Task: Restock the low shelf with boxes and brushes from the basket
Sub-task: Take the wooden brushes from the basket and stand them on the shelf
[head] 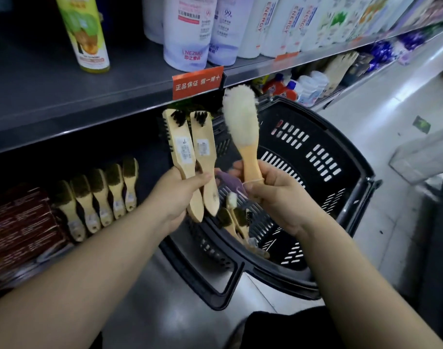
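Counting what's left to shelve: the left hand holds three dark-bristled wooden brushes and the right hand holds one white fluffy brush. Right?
Not quite. The head view shows the left hand holding two dark-bristled wooden brushes, not three; the right hand does hold one white fluffy brush.

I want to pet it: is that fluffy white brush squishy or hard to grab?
The fluffy white brush looks fleecy on top, so it probably squashes softly. Its wooden handle, held by the right hand, likely stays stiff.
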